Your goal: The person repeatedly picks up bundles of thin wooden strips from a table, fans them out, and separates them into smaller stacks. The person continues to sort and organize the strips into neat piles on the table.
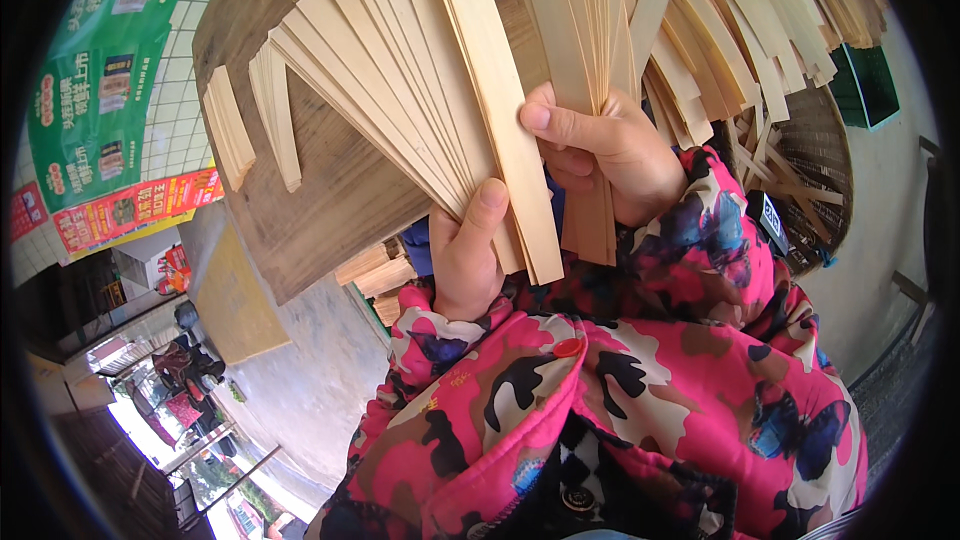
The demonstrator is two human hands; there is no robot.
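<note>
My left hand [471,255] holds a fan of thin pale wood strips [390,67], its thumb across their lower ends. To its right, my right hand [607,150] grips a tighter bundle of wood strips [592,22] that stretches towards the top edge. The right thumb and fingertips meet the right edge of the left fan's outermost strips. Both bundles are held over the near side of a brown wooden table [337,210]. Small strip bundles [227,127] lie on the table at left.
Overlapping stacks of wood strips [705,52] lie at the upper right. Below them stands a round woven basket [832,165] with loose strips, near a green crate [866,86]. More strips sit in a container [381,277] beneath the table edge. Tiled wall with green posters [112,75] stands at left.
</note>
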